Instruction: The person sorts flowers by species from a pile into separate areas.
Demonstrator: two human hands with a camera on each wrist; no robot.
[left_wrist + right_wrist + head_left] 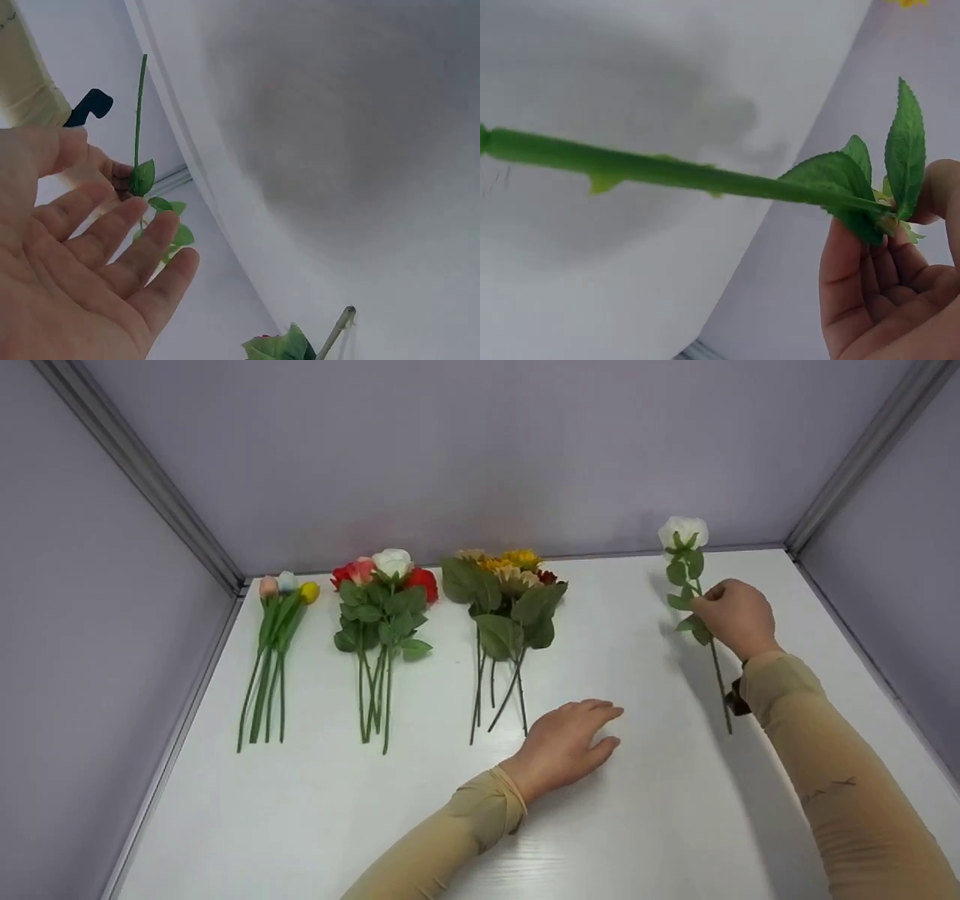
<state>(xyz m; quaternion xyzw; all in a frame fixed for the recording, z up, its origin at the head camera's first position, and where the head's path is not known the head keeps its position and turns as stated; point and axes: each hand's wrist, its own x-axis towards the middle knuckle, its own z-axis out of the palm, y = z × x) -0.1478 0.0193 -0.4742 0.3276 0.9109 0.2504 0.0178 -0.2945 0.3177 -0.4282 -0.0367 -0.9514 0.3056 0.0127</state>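
Note:
At the right of the table, my right hand pinches the leafy stem of a white rose. The rose is raised with its bloom pointing to the back wall, and its shadow falls to the left of the stem. In the right wrist view the green stem runs across to the thumb and fingers, which meet at the leaves. My left hand hovers over the front middle of the table with fingers spread and nothing in it. Nearest to it are the sunflower stems.
Tulips lie at the left of the white table. Beside them lie red, pink and white roses, then the sunflower bunch. Grey panels close the back and both sides.

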